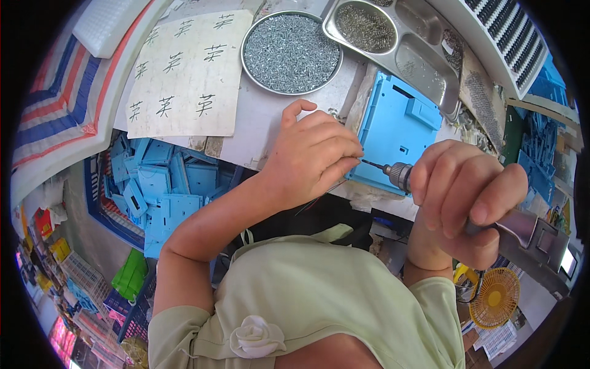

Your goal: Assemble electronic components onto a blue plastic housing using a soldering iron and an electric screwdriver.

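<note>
1. at lower right, one grey screwdriver (541, 241) is gripped by the right hand (464, 194), fingers wrapped around it.
2. at centre, the left hand (316, 146) is curled beside the bit (375, 165); whether anything is pinched cannot be told.
3. right of centre, one flat, slotted, bright blue panel (388, 120) is partly covered by the screwdriver.
4. at the top, one round tray (292, 93) and one divided tray (413, 37), cut off, are seen.

Smooth plastic panel (382, 123), knurled metal chuck (400, 176), shiny metal tray (419, 19), matt paper (189, 79), apparently metal screws (292, 53)
</note>
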Available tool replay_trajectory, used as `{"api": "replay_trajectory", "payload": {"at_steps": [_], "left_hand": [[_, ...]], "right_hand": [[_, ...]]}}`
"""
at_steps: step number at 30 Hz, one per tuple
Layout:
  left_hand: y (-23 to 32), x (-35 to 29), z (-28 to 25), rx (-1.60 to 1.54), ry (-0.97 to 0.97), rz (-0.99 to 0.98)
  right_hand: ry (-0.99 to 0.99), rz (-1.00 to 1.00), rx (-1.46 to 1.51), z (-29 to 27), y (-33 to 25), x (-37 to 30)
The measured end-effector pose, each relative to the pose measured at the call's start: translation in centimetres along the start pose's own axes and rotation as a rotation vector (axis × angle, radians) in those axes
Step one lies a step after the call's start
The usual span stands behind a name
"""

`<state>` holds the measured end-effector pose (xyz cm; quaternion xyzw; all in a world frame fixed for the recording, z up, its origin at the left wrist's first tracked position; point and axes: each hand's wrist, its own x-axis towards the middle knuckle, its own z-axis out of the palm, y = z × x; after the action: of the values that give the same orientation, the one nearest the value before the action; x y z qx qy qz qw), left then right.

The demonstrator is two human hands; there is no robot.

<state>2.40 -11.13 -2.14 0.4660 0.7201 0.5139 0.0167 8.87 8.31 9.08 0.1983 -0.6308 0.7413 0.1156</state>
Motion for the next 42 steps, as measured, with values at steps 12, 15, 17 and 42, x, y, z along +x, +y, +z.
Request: {"api": "replay_trajectory", "payload": {"at_steps": [12, 15, 17, 42], "left_hand": [[1.2, 0.3, -1.6, 0.087, -0.016, -0.004], [-0.4, 0.5, -2.6, 0.098, 0.093, -0.033], [-0.7, 0.3, -2.8, 0.113, 0.131, -0.033], [2.6, 5.4, 5.7, 0.227, -0.277, 0.226]], "right_hand": [[0.111, 0.033, 0.112, 1.9, 1.0, -2.7], [0.162, 0.027, 0.083, 2.9, 2.0, -3.7], [0.158, 0.031, 0.022, 3.4, 2.5, -4.1], [0.528, -0.113, -0.257, -8.3, 1.5, -6.9]]}}
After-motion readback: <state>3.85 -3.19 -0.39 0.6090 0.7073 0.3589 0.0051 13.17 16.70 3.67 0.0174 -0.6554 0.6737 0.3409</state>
